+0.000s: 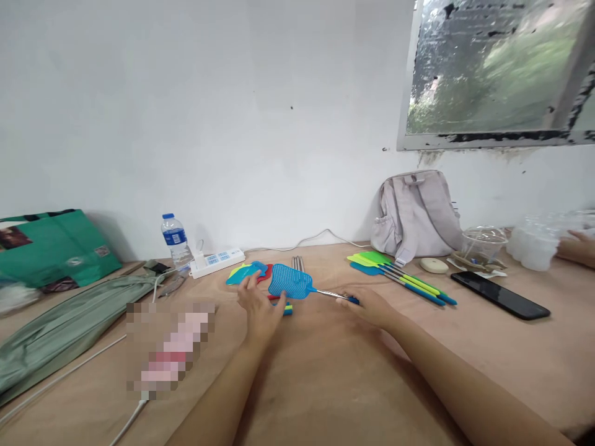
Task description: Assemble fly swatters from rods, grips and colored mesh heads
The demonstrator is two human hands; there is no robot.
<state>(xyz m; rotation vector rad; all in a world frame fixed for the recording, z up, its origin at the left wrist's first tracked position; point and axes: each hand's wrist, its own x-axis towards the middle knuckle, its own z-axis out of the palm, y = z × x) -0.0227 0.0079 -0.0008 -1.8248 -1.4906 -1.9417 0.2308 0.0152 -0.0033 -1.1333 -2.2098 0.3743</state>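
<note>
A blue fly swatter point(290, 282) with a perforated head and metal rod lies crosswise before me. Its dark blue handle end is in my right hand point(365, 305), fingers wrapped round it. My left hand point(261, 308) is beside the swatter's head, its fingers spread over loose teal and yellow swatter heads point(244, 272) and its thumb near the blue head's lower edge. A red piece point(268, 272) shows partly behind the blue head. Several metal rods point(298, 264) stick out behind it. Short blue and yellow handle ends point(288, 308) lie by my left thumb, partly hidden.
Several green, yellow and blue fly swatters point(404, 282) lie to the right, near a black phone point(499, 295), grey backpack point(418, 214) and clear plastic cups point(532, 241). Another person's hand point(576, 248) is at far right. Leftward are a water bottle point(175, 241), power strip point(218, 261) and green bag point(60, 251).
</note>
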